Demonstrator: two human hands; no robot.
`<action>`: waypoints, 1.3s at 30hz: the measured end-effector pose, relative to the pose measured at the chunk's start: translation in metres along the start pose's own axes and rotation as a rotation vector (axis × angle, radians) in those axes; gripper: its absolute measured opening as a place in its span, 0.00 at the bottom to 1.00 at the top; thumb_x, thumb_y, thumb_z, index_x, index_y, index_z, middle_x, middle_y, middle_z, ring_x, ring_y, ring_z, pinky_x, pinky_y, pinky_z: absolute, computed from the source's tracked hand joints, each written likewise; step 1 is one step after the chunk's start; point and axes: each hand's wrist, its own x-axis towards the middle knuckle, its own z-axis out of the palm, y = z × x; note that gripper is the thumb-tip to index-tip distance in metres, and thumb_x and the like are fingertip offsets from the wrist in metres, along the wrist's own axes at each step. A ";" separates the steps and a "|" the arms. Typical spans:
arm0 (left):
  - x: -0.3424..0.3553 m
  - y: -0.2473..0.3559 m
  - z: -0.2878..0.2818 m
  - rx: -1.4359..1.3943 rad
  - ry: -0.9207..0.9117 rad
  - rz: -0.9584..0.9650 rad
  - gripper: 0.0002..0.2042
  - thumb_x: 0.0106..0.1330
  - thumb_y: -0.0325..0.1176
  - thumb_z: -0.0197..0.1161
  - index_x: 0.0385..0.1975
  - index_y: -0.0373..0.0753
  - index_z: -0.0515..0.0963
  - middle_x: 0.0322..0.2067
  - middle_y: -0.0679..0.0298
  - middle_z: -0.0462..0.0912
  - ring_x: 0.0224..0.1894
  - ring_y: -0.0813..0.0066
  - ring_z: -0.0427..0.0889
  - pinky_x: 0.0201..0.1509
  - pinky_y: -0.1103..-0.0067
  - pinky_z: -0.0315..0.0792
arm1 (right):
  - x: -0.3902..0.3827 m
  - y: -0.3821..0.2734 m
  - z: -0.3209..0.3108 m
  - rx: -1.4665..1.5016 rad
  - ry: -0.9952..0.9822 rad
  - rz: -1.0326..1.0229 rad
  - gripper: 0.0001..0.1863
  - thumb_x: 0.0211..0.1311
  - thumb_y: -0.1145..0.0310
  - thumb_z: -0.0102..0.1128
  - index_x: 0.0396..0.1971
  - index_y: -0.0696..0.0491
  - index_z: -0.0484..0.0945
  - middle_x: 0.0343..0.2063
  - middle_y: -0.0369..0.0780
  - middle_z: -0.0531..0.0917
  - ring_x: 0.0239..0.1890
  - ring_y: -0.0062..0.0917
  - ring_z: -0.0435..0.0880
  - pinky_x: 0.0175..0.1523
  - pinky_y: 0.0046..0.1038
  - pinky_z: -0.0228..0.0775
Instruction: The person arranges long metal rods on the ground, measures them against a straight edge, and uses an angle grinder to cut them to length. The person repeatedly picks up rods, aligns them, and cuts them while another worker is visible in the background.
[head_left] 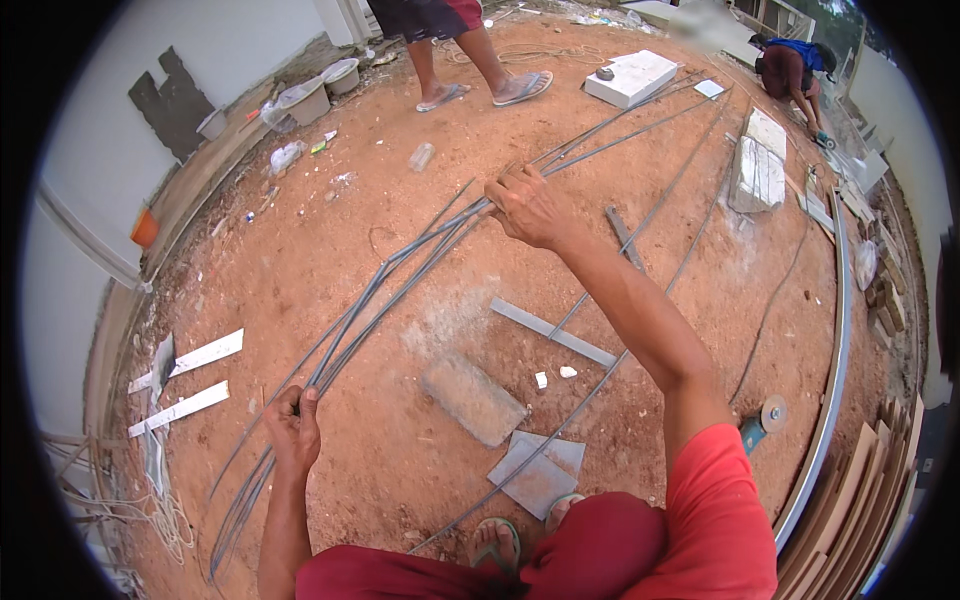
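Observation:
A bundle of thin grey steel rods (358,312) runs slantwise over the reddish dirt, from lower left up toward the far right. My left hand (293,428) is closed around the bundle near its lower left part, thumb on top. Farther along, my right hand (527,207) grips the same rods from above, its fingers curled over them. Between the two hands some rods bend, and a few fan apart. Beyond my left hand the loose ends curve down to the ground. A flat metal bar (553,331) lies to the right, beneath my right forearm.
A concrete block (473,398) and square tiles (537,470) lie before my feet. An angle grinder (765,425) rests at right, near a long metal channel (824,440). White blocks (630,78) stand farther off. One person stands ahead; another (795,75) crouches far right with a power tool.

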 end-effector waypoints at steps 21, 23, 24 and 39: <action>-0.100 -0.011 0.110 -0.298 -0.558 -0.289 0.29 0.74 0.43 0.66 0.11 0.37 0.63 0.12 0.72 0.56 0.18 0.83 0.55 0.21 0.73 0.50 | -0.188 0.019 -0.016 -0.005 -0.580 0.042 0.20 0.68 0.49 0.63 0.40 0.53 0.82 0.34 0.42 0.82 0.46 0.36 0.81 0.57 0.42 0.66; -0.068 -0.001 0.080 -0.212 -0.359 -0.215 0.30 0.74 0.43 0.67 0.12 0.38 0.60 0.13 0.72 0.54 0.18 0.82 0.54 0.21 0.73 0.48 | -0.142 0.012 -0.008 -0.050 -0.323 0.039 0.18 0.64 0.53 0.68 0.38 0.54 0.80 0.31 0.41 0.80 0.43 0.36 0.81 0.54 0.41 0.66; -0.051 0.009 0.068 -0.183 -0.259 -0.184 0.30 0.74 0.43 0.67 0.13 0.38 0.58 0.14 0.72 0.54 0.18 0.82 0.53 0.22 0.73 0.48 | -0.119 0.014 -0.004 -0.070 -0.210 0.050 0.19 0.63 0.52 0.68 0.37 0.54 0.80 0.31 0.42 0.80 0.42 0.36 0.81 0.53 0.41 0.67; -0.031 0.027 0.033 -0.224 -0.639 -0.409 0.30 0.77 0.46 0.62 0.11 0.43 0.60 0.12 0.75 0.57 0.18 0.84 0.54 0.21 0.74 0.47 | -0.103 0.015 -0.037 0.114 -0.545 0.057 0.21 0.68 0.47 0.63 0.35 0.53 0.83 0.29 0.43 0.83 0.41 0.37 0.84 0.57 0.43 0.68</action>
